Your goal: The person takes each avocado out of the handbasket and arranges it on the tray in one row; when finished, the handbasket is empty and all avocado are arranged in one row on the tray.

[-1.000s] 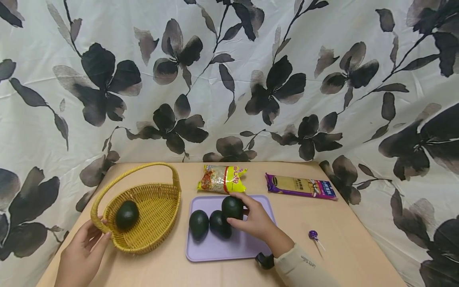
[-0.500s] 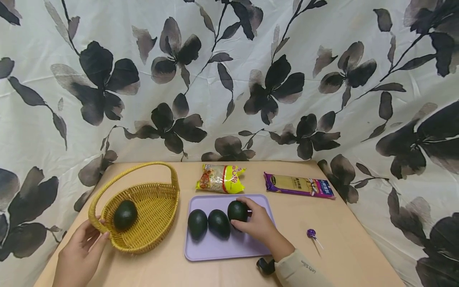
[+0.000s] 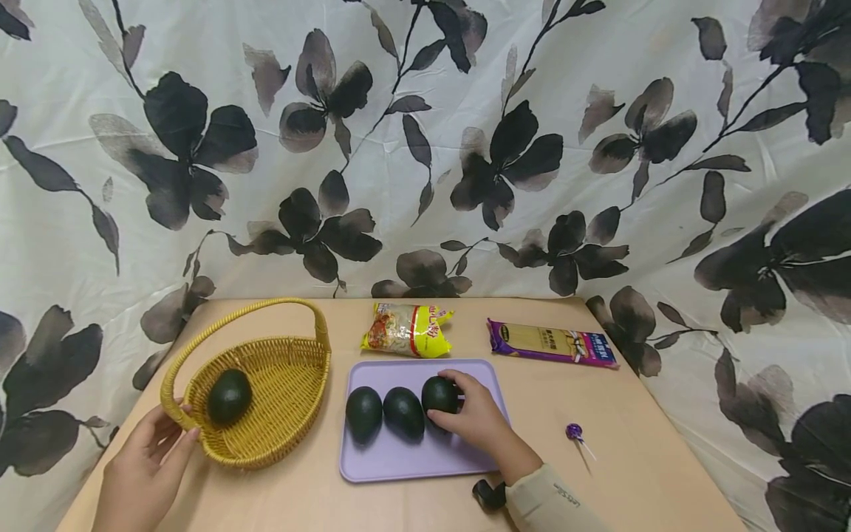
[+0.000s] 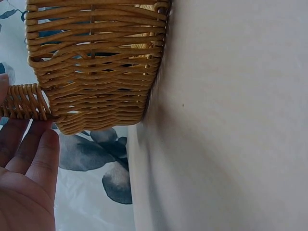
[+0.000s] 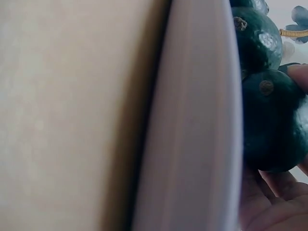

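My right hand [image 3: 475, 415] grips a dark green avocado [image 3: 439, 394] at the right part of the lilac tray [image 3: 399, 469], thumb in front and fingers behind it. Two more avocados stand side by side on the tray, a middle avocado [image 3: 403, 414] and a left avocado [image 3: 363, 415]. In the right wrist view the gripped avocado [image 5: 274, 120] appears past the tray's rim [image 5: 192, 120]. My left hand [image 3: 142, 465] holds the yellow wicker basket [image 3: 282, 399] by the base of its handle [image 4: 24, 102]. One avocado [image 3: 229, 397] lies inside the basket, at its left.
Behind the tray lies a yellow snack bag [image 3: 407, 330]. A purple-and-gold packet [image 3: 552, 343] is at the back right, and a purple lollipop [image 3: 575, 434] lies right of the tray. A black object [image 3: 488, 495] sits by my right sleeve. A floral cloth [image 3: 412, 148] hangs behind the table.
My right hand has moved the avocado rightward and down, from above the middle avocado to the tray's right part. The left hand keeps its hold on the basket handle.
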The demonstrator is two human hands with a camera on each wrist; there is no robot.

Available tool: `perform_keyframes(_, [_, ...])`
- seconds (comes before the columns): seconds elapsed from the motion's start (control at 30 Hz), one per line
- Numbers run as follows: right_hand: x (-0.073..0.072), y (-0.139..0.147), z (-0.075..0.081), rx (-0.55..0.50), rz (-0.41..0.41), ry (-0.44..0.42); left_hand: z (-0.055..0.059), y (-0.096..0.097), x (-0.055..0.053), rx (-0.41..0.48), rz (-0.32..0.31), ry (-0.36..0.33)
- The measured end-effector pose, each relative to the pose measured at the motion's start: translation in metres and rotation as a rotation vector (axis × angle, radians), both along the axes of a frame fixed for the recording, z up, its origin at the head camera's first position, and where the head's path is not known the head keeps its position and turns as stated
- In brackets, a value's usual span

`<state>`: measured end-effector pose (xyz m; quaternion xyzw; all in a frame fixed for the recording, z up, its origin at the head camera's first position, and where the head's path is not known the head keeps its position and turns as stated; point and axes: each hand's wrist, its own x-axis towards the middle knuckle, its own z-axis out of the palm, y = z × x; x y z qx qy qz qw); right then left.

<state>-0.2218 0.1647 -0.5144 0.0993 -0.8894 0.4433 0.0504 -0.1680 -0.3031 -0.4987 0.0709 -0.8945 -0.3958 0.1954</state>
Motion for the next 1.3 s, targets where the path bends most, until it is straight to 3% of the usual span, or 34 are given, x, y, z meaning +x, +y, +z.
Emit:
perform_keyframes(0.37, [-0.0008, -0.0002, 0.0002, 0.051, 0.022, -0.076, 0.0007, 0.0005, 0.0001, 0.015, 0.01, -0.001])
perform_keyframes(0.87, [-0.001, 0.002, -0.0037, 0.09, 0.042, -0.095, -0.0016, 0.0027, -0.0006, 0.014, 0.002, 0.044])
perform_keyframes(1.3, [-0.0011, 0.0029, -0.0031, 0.104, 0.06, -0.088, -0.0034, 0.0006, -0.0027, 0.023, 0.016, 0.005])
